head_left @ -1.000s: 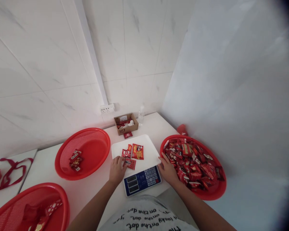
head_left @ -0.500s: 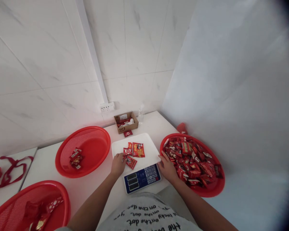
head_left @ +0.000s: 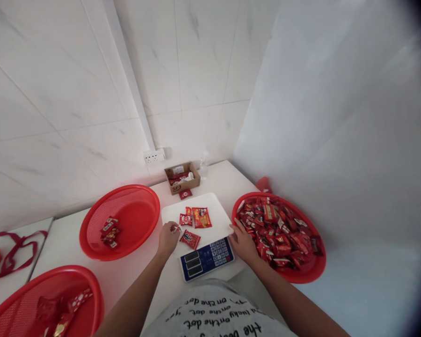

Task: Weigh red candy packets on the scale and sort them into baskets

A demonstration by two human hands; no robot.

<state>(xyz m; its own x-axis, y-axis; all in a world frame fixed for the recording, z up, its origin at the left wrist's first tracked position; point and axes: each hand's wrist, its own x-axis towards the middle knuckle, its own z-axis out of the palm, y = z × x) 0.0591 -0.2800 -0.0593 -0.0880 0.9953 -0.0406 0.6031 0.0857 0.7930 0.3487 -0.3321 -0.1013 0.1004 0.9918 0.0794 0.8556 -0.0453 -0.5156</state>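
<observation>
A white weighing tray [head_left: 215, 213] tops a scale with a blue keypad and display panel [head_left: 206, 260]. On it lie several red snack packets, among them a larger packet [head_left: 201, 217] with an orange picture and a packet with a big dark character [head_left: 190, 239]. At the tray's left edge my left hand [head_left: 168, 239] is closed on a small red-and-white packet [head_left: 176, 229], mostly hidden by the fingers. My right hand [head_left: 244, 242] rests at the tray's right corner, fingers stretched out, with nothing visible in it.
A red basket heaped with red packets [head_left: 277, 234] stands on the right. Two red baskets, one further back [head_left: 136, 234] and one nearer [head_left: 100, 299], hold a few packets on the left. Behind the scale are a small cardboard box [head_left: 175, 188] and a single red packet [head_left: 185, 194].
My left hand has drawn slightly left and closer to me, lifting a small packet away from the others on the tray. My right hand stays at the tray's corner.
</observation>
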